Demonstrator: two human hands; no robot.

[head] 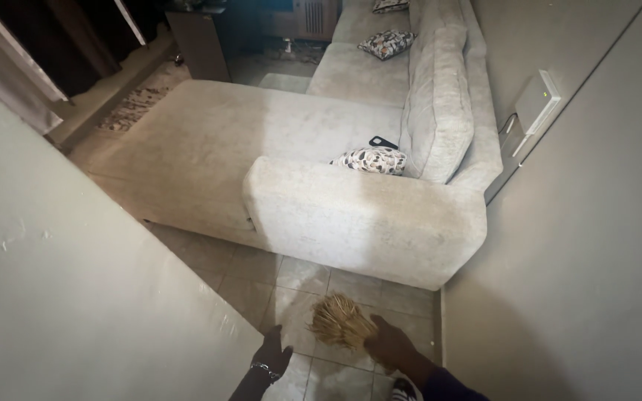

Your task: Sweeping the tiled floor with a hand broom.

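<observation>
Right hand (389, 343) low, grip closed on bristly straw broom (339, 321). Left hand (273, 355) hangs open, fingers spread over glossy tiled floor (299, 278), near plush sofa (365, 215).

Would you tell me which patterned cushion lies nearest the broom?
The cushion just behind the sofa's near armrest, beside the dark phone; the others lie farther along the sofa.

A metal bracelet (261, 367) circles the left wrist; a dark purple sleeve (447, 386) covers the right arm.
</observation>
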